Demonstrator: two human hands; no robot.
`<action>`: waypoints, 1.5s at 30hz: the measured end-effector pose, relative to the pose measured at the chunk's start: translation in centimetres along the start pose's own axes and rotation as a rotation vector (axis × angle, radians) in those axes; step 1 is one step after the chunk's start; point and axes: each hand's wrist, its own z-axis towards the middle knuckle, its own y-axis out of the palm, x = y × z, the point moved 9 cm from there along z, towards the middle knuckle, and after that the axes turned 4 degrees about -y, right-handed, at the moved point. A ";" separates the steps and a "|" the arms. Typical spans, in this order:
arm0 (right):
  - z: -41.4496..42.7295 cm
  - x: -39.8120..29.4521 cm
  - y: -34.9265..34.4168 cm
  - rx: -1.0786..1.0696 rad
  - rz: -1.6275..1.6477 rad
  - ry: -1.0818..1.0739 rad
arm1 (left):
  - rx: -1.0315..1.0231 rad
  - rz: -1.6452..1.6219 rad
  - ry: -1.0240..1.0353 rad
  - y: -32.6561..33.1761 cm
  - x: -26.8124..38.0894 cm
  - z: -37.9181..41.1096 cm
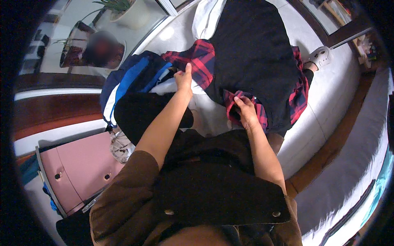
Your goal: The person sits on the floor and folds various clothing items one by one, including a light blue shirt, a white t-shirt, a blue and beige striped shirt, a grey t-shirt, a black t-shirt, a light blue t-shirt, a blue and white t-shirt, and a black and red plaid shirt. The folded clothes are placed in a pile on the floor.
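Observation:
A large black garment [249, 52] with red-and-navy plaid parts lies spread before me, across my lap and knee. My left hand [184, 78] is at the plaid piece [204, 64] on the garment's left side, thumb raised; whether its fingers grip the cloth cannot be told. My right hand [246, 110] pinches the lower plaid part [261, 115], which gapes around a dark opening. Left of my left hand, a navy, blue and white garment [127, 77] lies bunched. A white cloth [207, 18] shows at the top, beside the black garment.
A pink cabinet [83, 172] stands at the lower left, with a beige cloth [121, 146] by its corner. A glass door with a potted plant [132, 13] behind it is at the upper left. A bed with a grey cover [338, 166] runs along the right. My shoe [320, 58] rests on the tiled floor.

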 end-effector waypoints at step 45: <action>-3.1 -7.2 -7.1 -0.050 0.959 -0.187 | -1.095 0.958 1.073 8.8 3.7 -24.0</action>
